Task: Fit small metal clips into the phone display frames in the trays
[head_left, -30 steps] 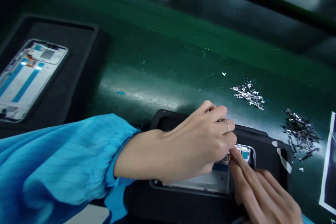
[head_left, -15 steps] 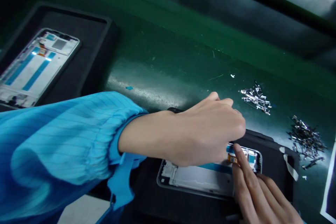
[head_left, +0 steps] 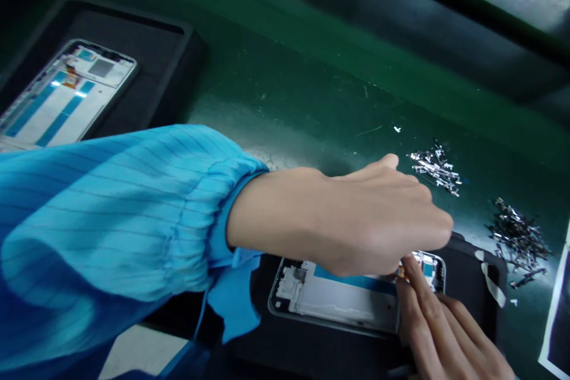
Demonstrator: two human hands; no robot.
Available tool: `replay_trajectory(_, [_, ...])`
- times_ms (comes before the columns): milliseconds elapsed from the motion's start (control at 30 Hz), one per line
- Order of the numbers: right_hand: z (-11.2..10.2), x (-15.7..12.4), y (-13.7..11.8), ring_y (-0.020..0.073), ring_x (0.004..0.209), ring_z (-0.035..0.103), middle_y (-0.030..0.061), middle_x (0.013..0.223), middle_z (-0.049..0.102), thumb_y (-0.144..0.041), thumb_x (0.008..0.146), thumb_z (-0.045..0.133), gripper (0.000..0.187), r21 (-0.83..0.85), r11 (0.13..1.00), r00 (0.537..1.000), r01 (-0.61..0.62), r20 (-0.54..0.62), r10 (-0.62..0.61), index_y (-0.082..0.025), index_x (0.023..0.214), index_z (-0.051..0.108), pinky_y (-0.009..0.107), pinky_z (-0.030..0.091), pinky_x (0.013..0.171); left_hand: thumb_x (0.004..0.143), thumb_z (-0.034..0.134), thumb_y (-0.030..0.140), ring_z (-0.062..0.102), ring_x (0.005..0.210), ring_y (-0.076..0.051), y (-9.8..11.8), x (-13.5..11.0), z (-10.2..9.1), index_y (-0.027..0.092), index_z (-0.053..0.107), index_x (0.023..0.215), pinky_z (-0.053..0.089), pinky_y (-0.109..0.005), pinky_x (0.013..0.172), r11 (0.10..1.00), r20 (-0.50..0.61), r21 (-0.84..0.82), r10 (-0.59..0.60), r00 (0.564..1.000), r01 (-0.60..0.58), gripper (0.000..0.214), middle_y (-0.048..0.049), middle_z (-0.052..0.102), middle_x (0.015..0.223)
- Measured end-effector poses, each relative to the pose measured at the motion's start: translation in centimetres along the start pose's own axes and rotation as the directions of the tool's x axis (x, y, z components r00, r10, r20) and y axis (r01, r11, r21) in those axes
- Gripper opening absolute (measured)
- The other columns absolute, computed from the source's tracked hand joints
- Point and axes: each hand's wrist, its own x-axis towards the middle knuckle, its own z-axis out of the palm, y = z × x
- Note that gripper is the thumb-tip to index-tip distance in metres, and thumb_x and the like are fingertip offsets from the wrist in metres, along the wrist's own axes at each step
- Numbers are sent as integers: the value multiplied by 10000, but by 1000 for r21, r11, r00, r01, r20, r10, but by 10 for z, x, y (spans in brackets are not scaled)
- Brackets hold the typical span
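My left hand (head_left: 347,219), in a blue striped sleeve, reaches across an opened phone body (head_left: 347,306) with its fingers curled under into a fist. Its fingertips are hidden, so anything they hold cannot be seen. Along its near side, the phone body shows a grey panel and a blue strip. It lies flat on a black holder (head_left: 472,273). My right hand (head_left: 449,326) comes from the lower right. Its fingers are stretched out and close together, touching the phone's right part near a small orange flex piece, just below my left hand.
Another opened phone body (head_left: 66,95) with two blue strips lies in a black tray (head_left: 164,50) at left. Two piles of small metallic parts, one silvery (head_left: 436,169) and one darker (head_left: 521,234), rest on the green table (head_left: 303,107). A white-edged sheet (head_left: 554,309) is at right.
My left hand and sleeve have moved right and now cover more of the phone's right part. My right hand stays nearly in place on the phone body.
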Motion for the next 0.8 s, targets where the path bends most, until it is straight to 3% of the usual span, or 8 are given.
replay_trajectory(133, [-1,-3,-1,113,566,579,94,954,635,-44,795,320,306,-3,1000,999,-13,40,13,-143,787,609,259,443,617,697,443,-14,369,621,-147,1,0,-8,162,259,503,254,-335,658,997,59,-40,74,996,-72,320,14,372,592])
replay_trajectory(233, [-1,-5,-1,117,551,570,80,863,661,-60,793,354,270,-17,1000,1000,-6,29,6,-149,798,610,262,442,614,726,429,-31,378,636,-137,5,-1,-12,155,339,519,269,-331,729,997,122,-53,62,991,-56,293,19,403,620])
replay_trajectory(400, [0,-7,-2,126,522,559,60,728,670,-65,783,387,229,-17,1000,1000,22,1,-22,-152,810,597,279,447,614,796,398,13,400,671,-127,12,1,-12,161,430,556,257,-333,863,997,23,-60,49,999,-48,284,20,469,660])
replay_trajectory(567, [0,-5,-2,98,530,564,111,1010,612,-81,804,343,245,-37,999,1000,-5,29,6,-144,863,572,253,446,591,640,526,-8,400,595,-138,1,7,-11,153,295,460,312,-314,640,998,203,-52,36,979,-26,335,5,469,602])
replay_trajectory(700, [1,-5,-2,96,518,565,119,1062,581,-86,805,356,224,-4,1000,1000,-23,19,23,-135,852,569,257,440,579,558,471,-24,393,576,-132,-10,5,-9,144,219,443,312,-323,600,996,148,-76,51,988,-40,324,-3,491,610])
replay_trajectory(800, [1,-8,0,90,502,562,104,1021,605,-89,817,356,218,45,999,1000,-24,11,24,-134,840,568,253,439,589,579,468,-13,395,567,-124,-11,2,-8,142,203,434,328,-340,631,995,127,-83,62,990,-51,340,3,470,587])
